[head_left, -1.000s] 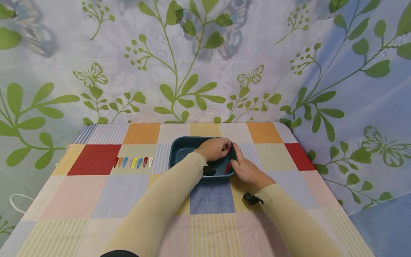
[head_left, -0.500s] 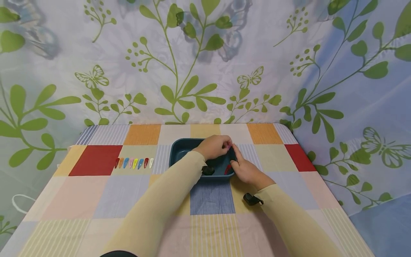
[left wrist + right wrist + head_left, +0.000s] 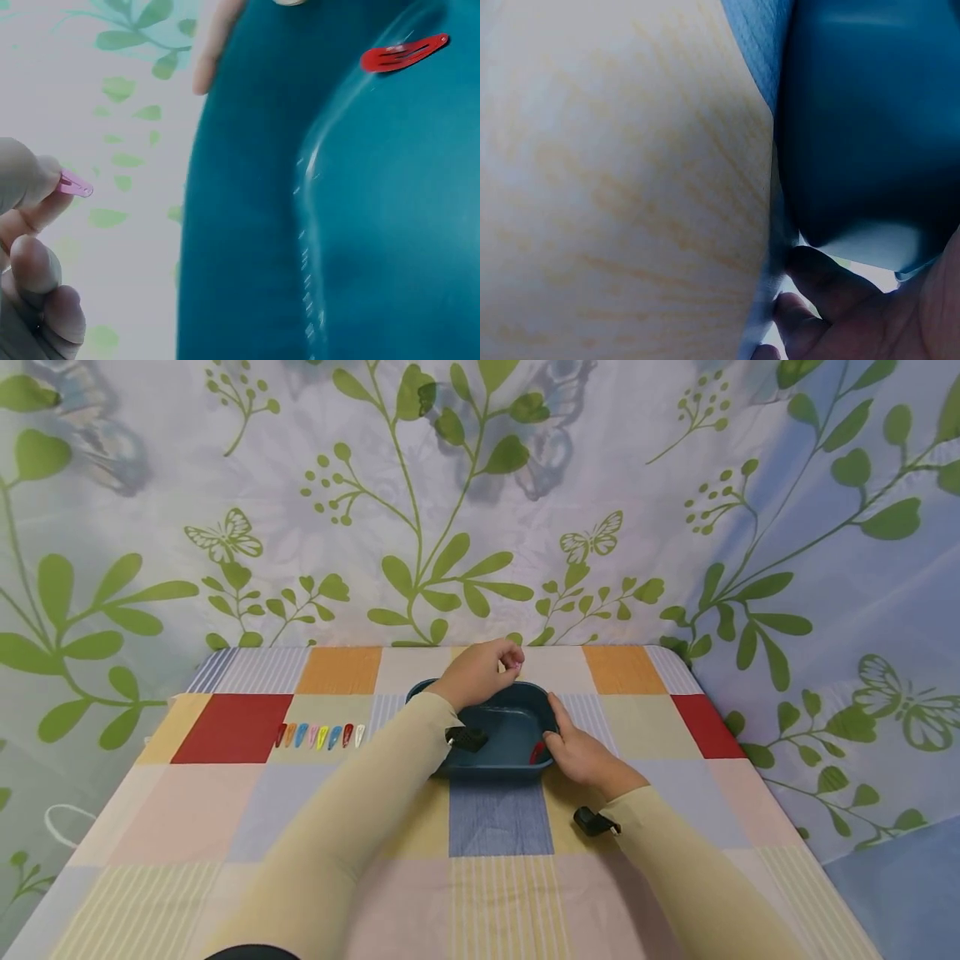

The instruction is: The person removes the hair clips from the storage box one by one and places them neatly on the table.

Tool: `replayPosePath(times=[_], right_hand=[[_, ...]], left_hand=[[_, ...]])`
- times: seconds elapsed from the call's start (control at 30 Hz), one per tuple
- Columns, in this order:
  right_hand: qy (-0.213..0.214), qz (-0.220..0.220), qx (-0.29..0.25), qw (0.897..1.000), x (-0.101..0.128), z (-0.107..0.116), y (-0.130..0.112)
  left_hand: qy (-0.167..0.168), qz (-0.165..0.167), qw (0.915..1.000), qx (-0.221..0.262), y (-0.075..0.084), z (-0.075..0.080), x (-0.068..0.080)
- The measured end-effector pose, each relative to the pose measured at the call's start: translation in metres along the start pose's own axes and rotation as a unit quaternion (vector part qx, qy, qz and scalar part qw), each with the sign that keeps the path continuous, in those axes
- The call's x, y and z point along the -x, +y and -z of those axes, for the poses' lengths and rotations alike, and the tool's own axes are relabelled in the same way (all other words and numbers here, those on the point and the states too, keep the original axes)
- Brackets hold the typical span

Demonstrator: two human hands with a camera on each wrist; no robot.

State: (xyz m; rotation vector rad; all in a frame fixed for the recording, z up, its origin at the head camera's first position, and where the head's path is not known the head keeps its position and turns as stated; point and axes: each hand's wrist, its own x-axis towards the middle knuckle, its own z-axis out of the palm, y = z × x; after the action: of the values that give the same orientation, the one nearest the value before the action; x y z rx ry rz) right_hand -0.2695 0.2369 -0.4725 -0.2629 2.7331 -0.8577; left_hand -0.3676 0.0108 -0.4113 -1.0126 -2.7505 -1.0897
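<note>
My left hand (image 3: 478,674) pinches a small pink snap hair clip (image 3: 76,184) between thumb and finger. It is above the far rim of a dark teal plastic tray (image 3: 495,771). At the tray's right end my right hand (image 3: 588,758) grips the wall, thumb at the rim and fingers along the outside. Inside the tray a red snap hair clip (image 3: 405,54) lies near the right end, and it shows in the head view too. The left forearm hides the tray's left end. In the right wrist view, fingers (image 3: 832,281) are at the tray's underside.
Several hair clips in different colours, among them a yellow clip (image 3: 322,737) and a white clip (image 3: 360,735), lie in a row left of the tray. A patchwork cloth (image 3: 498,822) covers the table. A leaf-patterned curtain (image 3: 480,485) hangs behind it.
My left hand has lifted out of the tray's right end with the pink hair clip, moving up and left past the far rim. My right hand stays on the tray.
</note>
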Motion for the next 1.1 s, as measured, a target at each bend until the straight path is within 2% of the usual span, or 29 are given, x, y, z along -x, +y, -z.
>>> replayPosePath(times=[0.17,0.33,0.47,0.6,0.8,1.0,1.1], right_hand=[[0.000,-0.004,-0.004,1.000,0.000,-0.001,-0.003],[-0.003,-0.006,-0.003,1.000,0.000,-0.002,-0.004],[0.000,-0.010,0.003,1.000,0.000,-0.001,-0.004],[0.001,-0.012,0.006,1.000,0.000,0.000,-0.002],[-0.001,-0.010,0.008,1.000,0.000,0.000,0.000],[0.000,-0.005,0.008,1.000,-0.001,0.000,-0.001],[-0.003,-0.001,0.011,1.000,-0.001,-0.001,-0.002]], left_hand=[[0.023,0.020,0.9990,0.031,-0.006,0.028,0.014],[0.032,0.041,0.9971,0.056,-0.017,0.058,0.035],[0.045,0.060,0.9954,0.059,-0.033,0.081,0.057],[0.060,0.085,0.9926,0.063,-0.057,0.096,0.080],[0.051,0.131,0.9873,0.073,-0.090,0.101,0.118],[0.015,0.172,0.9836,0.051,-0.115,0.089,0.145],[-0.009,0.205,0.9767,0.061,-0.125,0.083,0.154]])
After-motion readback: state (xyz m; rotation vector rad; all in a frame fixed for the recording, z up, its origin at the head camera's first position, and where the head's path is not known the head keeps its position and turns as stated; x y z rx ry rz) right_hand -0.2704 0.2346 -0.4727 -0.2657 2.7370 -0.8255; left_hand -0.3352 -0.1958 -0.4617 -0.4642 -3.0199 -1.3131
